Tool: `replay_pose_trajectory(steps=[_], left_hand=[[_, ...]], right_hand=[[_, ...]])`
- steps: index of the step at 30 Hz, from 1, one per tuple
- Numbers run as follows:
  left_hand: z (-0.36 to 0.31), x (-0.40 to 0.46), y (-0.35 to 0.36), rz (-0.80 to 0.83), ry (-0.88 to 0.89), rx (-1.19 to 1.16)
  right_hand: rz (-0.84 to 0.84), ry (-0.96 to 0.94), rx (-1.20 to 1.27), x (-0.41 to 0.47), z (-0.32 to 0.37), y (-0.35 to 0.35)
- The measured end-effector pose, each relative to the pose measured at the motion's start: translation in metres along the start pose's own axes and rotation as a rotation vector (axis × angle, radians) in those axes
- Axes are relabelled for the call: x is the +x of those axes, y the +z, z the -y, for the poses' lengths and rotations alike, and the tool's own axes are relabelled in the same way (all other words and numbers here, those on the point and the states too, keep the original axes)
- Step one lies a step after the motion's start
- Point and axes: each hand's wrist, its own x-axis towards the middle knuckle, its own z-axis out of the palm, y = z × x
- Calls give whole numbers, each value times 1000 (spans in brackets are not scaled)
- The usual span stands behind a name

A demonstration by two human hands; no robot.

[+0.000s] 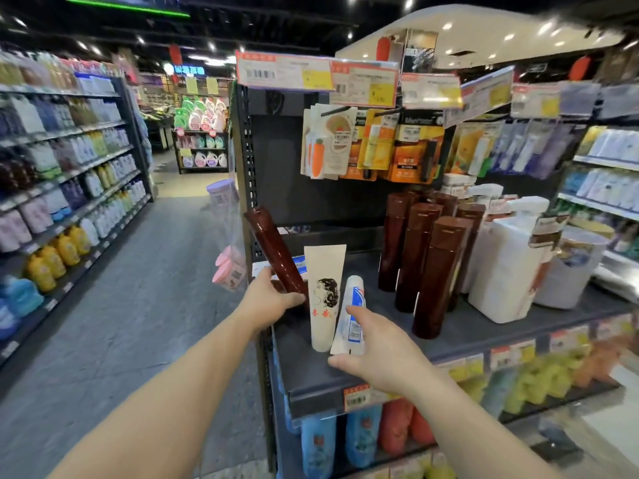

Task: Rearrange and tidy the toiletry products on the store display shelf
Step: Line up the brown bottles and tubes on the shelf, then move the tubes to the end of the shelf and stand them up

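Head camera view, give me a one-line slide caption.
Left hand grips a tilted brown bottle while right hand holds a white-and-blue tube at the shelf.

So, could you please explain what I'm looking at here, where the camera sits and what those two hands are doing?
There is no machine: a person wears a wide-angle camera on the head, looking forward and down, so both arms reach in from below. The setting is a shop aisle. The left hand grips a brown bottle, which leans tilted at the shelf's left end. The right hand holds a small white and blue tube beside a cream tube printed with a woman's head. On the dark shelf stand more upright brown bottles and a white pump bottle.
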Motion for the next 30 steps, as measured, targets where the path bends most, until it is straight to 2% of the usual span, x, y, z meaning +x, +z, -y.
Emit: replay_pose_trajectory(steps=[9, 15, 20, 24, 27, 30], left_hand=[[5, -37, -31, -54, 72, 111], [-25, -109, -17, -155, 106, 129], [-66, -180, 29, -153, 141, 130], [-90, -210, 86, -81, 138, 57], [-102, -213, 129, -13, 147, 51], [-114, -204, 170, -43, 151, 6]], right_hand=[[39, -25, 14, -8, 0, -17], [82, -131, 33, -25, -18, -32], [133, -258, 91, -55, -42, -52], [188, -328, 288, -85, -61, -66], [152, -359, 375, -97, -82, -80], [104, -330, 432, -102, -109, -97]])
